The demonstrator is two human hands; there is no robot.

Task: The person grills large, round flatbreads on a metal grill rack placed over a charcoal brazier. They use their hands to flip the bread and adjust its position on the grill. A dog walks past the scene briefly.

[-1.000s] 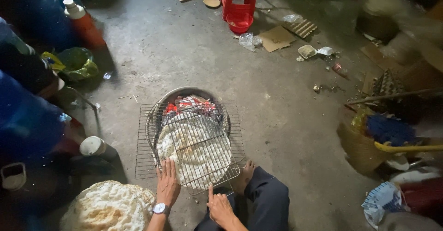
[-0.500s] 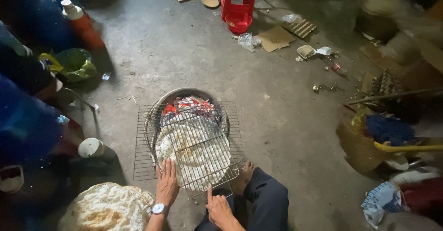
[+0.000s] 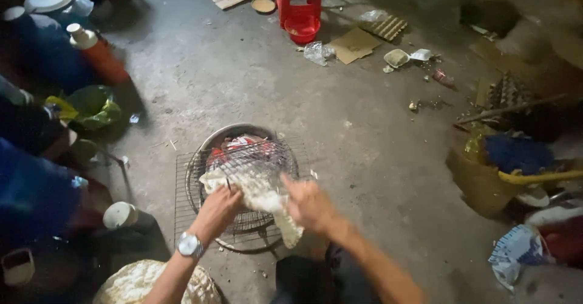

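Both hands grasp pale rice cracker (image 3: 258,185): left hand (image 3: 220,210) pinches its 8 o'clock edge, right hand (image 3: 310,204) clasps 4 o'clock side. Cracker lies folded over wire grill (image 3: 182,216) above coal basin (image 3: 234,133), long axis running 10-to-4; both hands equally near.

left hand (image 3: 220,210) – bare arm, no sleeve | silver round-faced wristwatch (image 3: 190,244) on that wrist | right hand (image 3: 311,204) – bare too, kinda blurry | dark trousers (image 3: 300,283)
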